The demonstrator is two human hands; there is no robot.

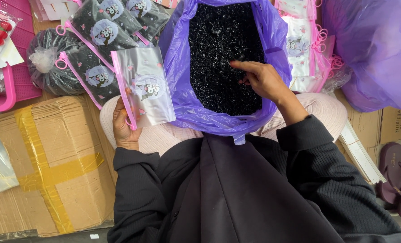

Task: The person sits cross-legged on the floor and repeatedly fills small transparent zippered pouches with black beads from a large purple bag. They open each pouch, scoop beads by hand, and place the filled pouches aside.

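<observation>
Now left hand (123, 123) grips one empty pouch (147, 87); four filled pouches (102, 33).

Bright, even daylight, soft shadows, sharp focus, slight glare on plastic.

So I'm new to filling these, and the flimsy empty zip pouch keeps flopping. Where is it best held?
Probably at the zipper edge. The left hand grips the empty pouch at its lower corner by the pink zipper strip, coming from below on the side away from the purple bag. That strip looks like the stiffest part; the clear film would likely buckle.
</observation>
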